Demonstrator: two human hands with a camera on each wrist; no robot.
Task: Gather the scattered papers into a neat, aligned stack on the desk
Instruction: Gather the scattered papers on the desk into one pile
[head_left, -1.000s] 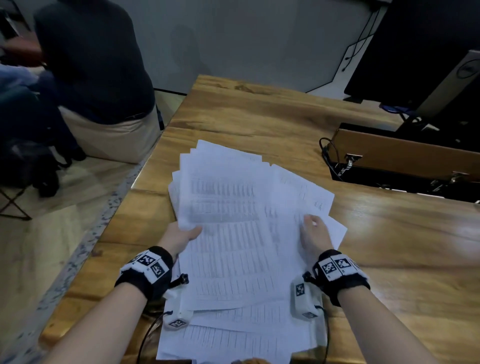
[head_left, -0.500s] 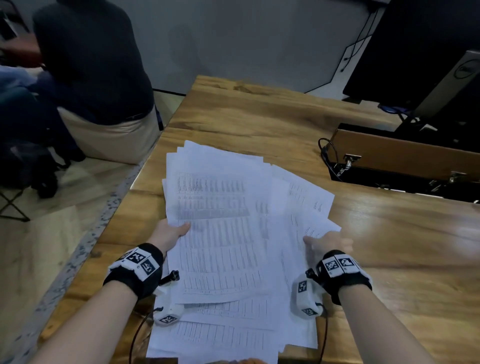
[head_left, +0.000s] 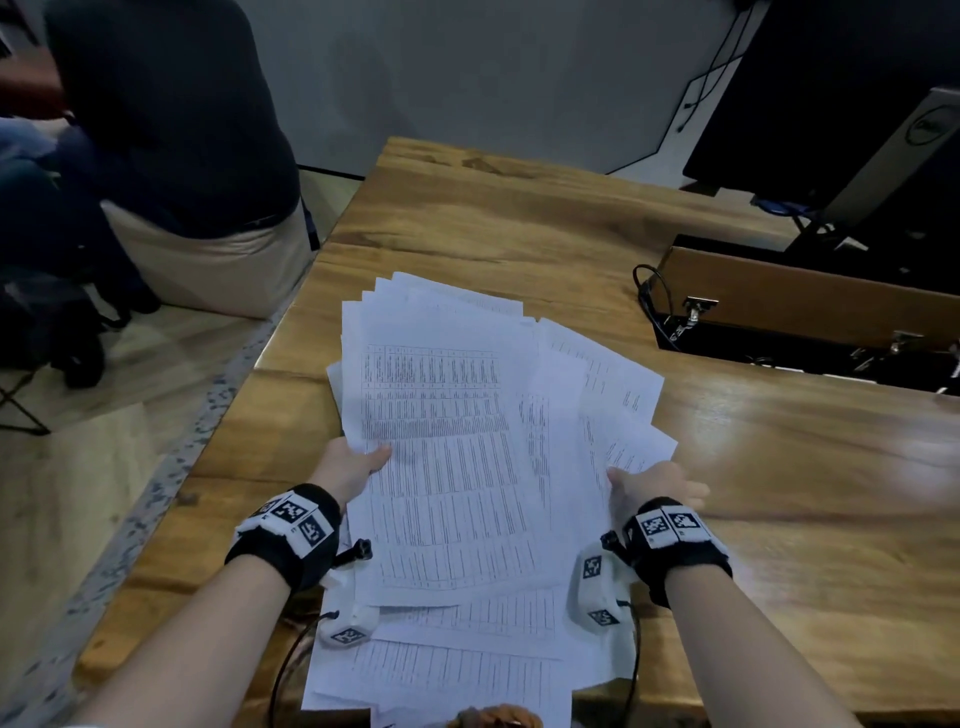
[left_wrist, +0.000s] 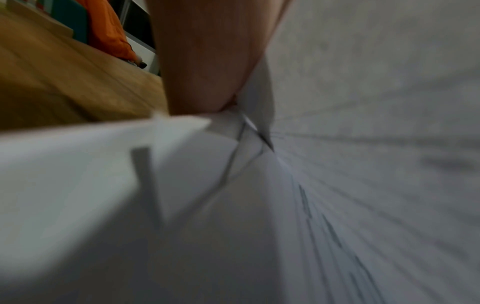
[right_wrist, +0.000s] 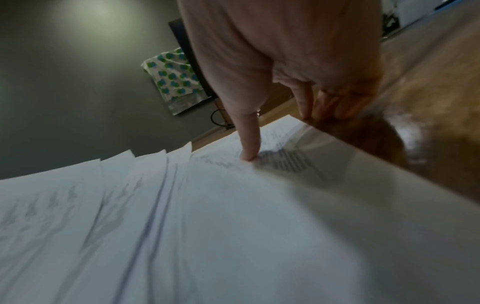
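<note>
A fanned, uneven spread of printed papers (head_left: 457, 467) lies on a wooden desk (head_left: 779, 493), seen from above by the person working. The sheets carry dense tables of small print and overlap at different angles, reaching from the near edge of the desk at 6 o'clock toward the centre.

The left hand (head_left: 348, 470) sits at the 9 o'clock edge of the spread, its thumb lying on top of the uppermost sheet and its other fingers hidden beneath, so it pinches the papers. The left wrist view is blurred and shows only skin against folded sheet edges.

The right hand (head_left: 652, 486) is at the 3 o'clock edge. From the right wrist view its thumb (right_wrist: 248, 142) presses down on the top sheet while the remaining fingers (right_wrist: 335, 102) curl under the paper edge against the desk, gripping the sheets.

Both wrists wear black bands with square coded markers. At 2 o'clock on the desk a brown box (head_left: 810, 306) with cables sits before a dark monitor (head_left: 831, 93). At 10 o'clock, off the desk, another person (head_left: 171, 119) in a dark top is seated.
</note>
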